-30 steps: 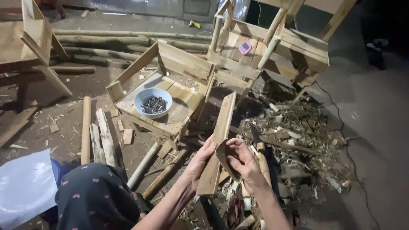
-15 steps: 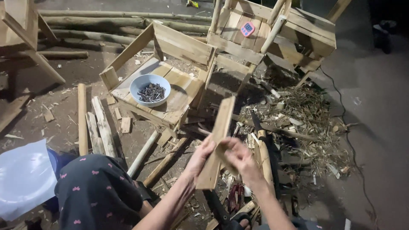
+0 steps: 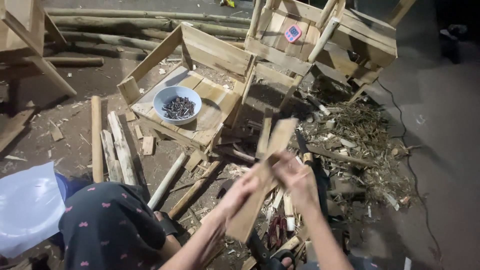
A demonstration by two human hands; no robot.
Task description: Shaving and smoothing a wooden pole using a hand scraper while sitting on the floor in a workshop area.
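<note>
Both my hands hold a flat wooden plank (image 3: 282, 132) that slants from lower left to upper right over the littered floor. My left hand (image 3: 241, 189) grips its lower middle part. My right hand (image 3: 296, 176) closes on its right edge just beside the left hand. Both hands are motion-blurred. A small wooden chair (image 3: 207, 52) stands beyond the plank, with a pale blue bowl (image 3: 165, 97) of dark nails on its seat.
A second wooden chair (image 3: 360, 35) with a small pink device (image 3: 293, 33) stands at the back right. Round poles (image 3: 125, 15) lie along the back. Loose slats (image 3: 117, 150) lie left; wood scraps (image 3: 360, 135) pile right. A dark cable (image 3: 410, 165) runs down the right floor.
The plank has tilted further to the right and my hands have shifted right along it. The view has dipped, so the chairs sit higher in frame.
</note>
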